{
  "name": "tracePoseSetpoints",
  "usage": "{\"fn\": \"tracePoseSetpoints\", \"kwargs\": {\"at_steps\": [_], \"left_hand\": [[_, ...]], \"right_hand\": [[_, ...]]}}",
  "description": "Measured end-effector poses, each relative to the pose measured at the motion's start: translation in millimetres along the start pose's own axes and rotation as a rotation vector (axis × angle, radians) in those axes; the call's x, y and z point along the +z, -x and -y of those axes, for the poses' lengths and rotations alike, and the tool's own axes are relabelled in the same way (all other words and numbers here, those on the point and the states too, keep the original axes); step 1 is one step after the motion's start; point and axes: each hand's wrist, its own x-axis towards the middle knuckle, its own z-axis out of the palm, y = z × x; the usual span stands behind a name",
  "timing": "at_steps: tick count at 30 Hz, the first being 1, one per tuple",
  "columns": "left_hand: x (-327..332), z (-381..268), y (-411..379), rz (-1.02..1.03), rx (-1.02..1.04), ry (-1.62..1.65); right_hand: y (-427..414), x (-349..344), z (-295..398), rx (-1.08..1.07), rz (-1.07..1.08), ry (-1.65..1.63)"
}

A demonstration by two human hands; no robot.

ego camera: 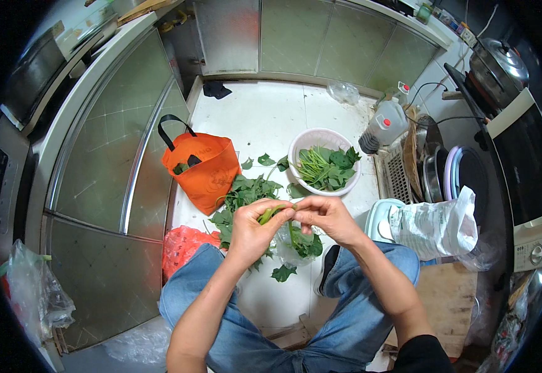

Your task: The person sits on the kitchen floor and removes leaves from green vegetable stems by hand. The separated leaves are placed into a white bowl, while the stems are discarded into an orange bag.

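My left hand [257, 228] is closed on green leaf stems [267, 215] above the floor between my knees. The fingertips of my right hand [328, 217] meet those of the left and pinch the same greens; a stem and leaves [306, 243] hang below them. Beneath and beyond my left hand lies a heap of leafy green vine tips [250, 191] on the white tiles. A round pale pink plastic basket [294, 175] farther off holds picked leaves with long stems [322, 163]. To the left of it, an orange cloth bag [210, 172] with a black handle stands open with some greens inside.
A red plastic bag [182, 247] lies by my left knee. On the right are plastic jugs [387, 121], stacked basins [455, 172], a white printed sack [432, 228] and a wooden board [450, 298]. Cabinets [112, 126] line the left and far sides. A clear bag [344, 92] lies at the back.
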Motion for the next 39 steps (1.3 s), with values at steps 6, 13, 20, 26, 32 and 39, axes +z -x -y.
{"fn": "tracePoseSetpoints", "kwargs": {"at_steps": [6, 13, 20, 26, 32, 39], "left_hand": [[-0.8, -6.4, 1.1, -0.06, 0.313, -0.343], [-0.5, -10.2, 2.9, -0.096, 0.485, -0.584], [-0.5, -8.4, 4.8, -0.09, 0.623, -0.754], [1.6, -7.7, 7.6, -0.075, 0.653, -0.778], [5.5, -5.1, 10.7, -0.055, 0.497, -0.502], [10.9, -5.7, 7.6, -0.077, 0.141, -0.041]], "right_hand": [[5.9, -0.6, 8.9, -0.096, -0.101, -0.066], [8.4, 1.5, 12.8, -0.05, -0.102, -0.123], [9.7, -1.3, 11.7, -0.033, -0.054, -0.127], [8.6, -4.8, 8.4, 0.002, -0.013, -0.169], [7.6, -6.4, 5.4, 0.119, 0.066, -0.36], [3.7, -8.0, 4.3, 0.14, 0.088, -0.415]]}}
